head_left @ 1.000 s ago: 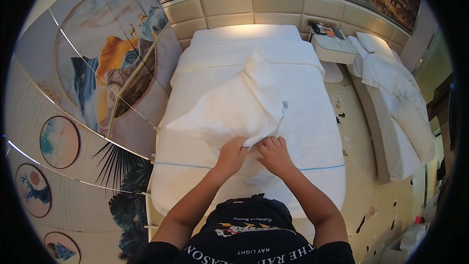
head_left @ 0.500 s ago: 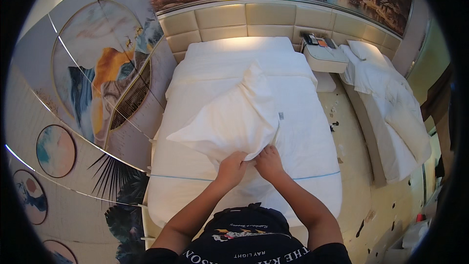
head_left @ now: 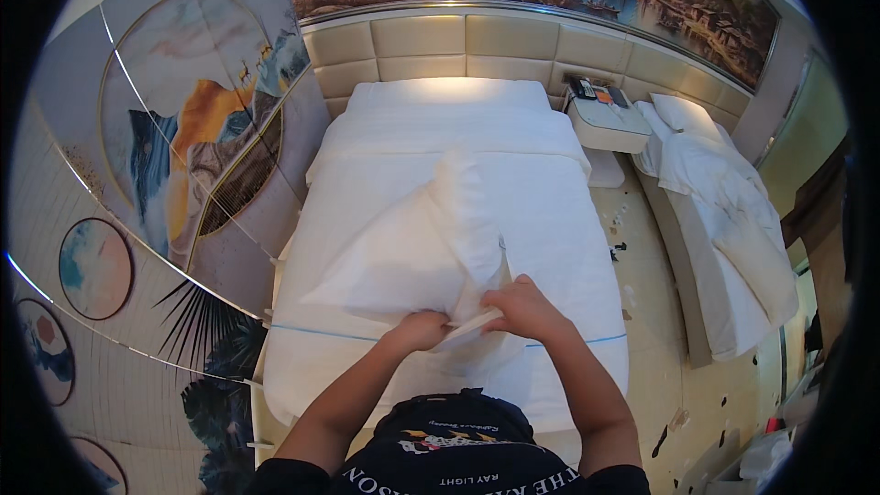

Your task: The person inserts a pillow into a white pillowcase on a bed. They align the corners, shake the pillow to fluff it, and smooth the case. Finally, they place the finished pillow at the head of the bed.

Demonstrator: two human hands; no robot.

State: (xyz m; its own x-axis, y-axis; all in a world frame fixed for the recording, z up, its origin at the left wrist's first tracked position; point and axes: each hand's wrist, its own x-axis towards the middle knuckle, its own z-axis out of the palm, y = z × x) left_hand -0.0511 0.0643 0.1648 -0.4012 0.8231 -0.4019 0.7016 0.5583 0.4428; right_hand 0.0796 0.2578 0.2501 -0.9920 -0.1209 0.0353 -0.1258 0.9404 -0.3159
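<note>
A white pillow in a loose pillowcase [head_left: 394, 252] lies tilted over the near half of a large bed [head_left: 367, 183] with white bedding. My left hand [head_left: 423, 330] is closed on the near edge of the pillowcase, its fingertips partly hidden in the cloth. Just to the right, my right hand [head_left: 524, 308] pinches the same edge, and a strip of fabric stretches between the two hands. Folds rise to a peak at the far side of the pillowcase. The pillow's outline inside the cloth is mostly hidden.
At the far right stands a small nightstand [head_left: 610, 126] with a telephone on it. Beyond it is a narrow second bed [head_left: 724, 202] with rumpled white bedding. A padded headboard [head_left: 417, 41] backs the large bed. Dark scraps [head_left: 660, 440] lie on the floor at right.
My hands have drawn apart, the right one moving right and the left one slightly left and down. The pillowcase edge is pulled taut between them, and its peak has shifted left and sunk.
</note>
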